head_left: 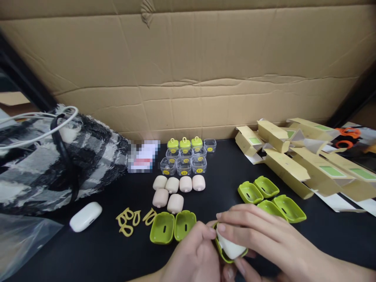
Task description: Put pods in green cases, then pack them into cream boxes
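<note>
White block (232, 246) in a green shell (224, 256), gripped by left hand (195, 254) and right hand (263, 235).
The right fingertips lie over the block; the left thumb presses the shell's rim. Fingers hide much of the shell; lower fingertips are partly cut off. Pale blocks (185, 184) lie beyond; behind them, green pieces (185, 145) top three clear tubs (185, 151).

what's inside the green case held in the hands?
A white rounded piece sits in the green case, partly covered by the right hand. The case floor beneath is hidden.
</note>
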